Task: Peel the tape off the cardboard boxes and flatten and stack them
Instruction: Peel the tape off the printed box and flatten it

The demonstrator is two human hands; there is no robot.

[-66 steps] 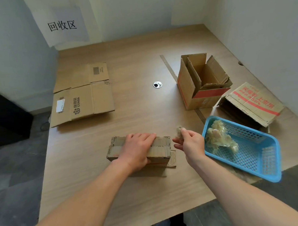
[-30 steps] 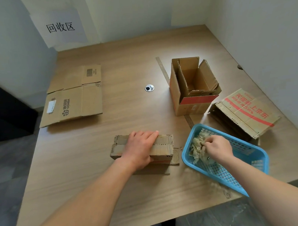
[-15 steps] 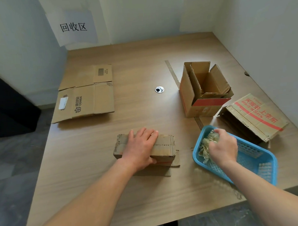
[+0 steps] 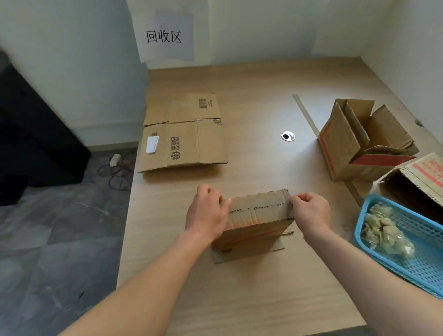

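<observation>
Small box (image 4: 257,217) sat centre, near the tabletop's front edge. Left hand (image 4: 207,216) gripped its left end and right hand (image 4: 310,212) pinched its right top corner. Judged step: flattening. Next move needs the walls collapsed. Flattened stack (image 4: 181,134) lay by the left edge with nothing between. Open box (image 4: 360,143) and blue basket (image 4: 418,239) stood at right.

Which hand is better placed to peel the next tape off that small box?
Probably the right hand: it pinches the small box's right end, beside the blue basket; the left hand grips the other end.
</observation>
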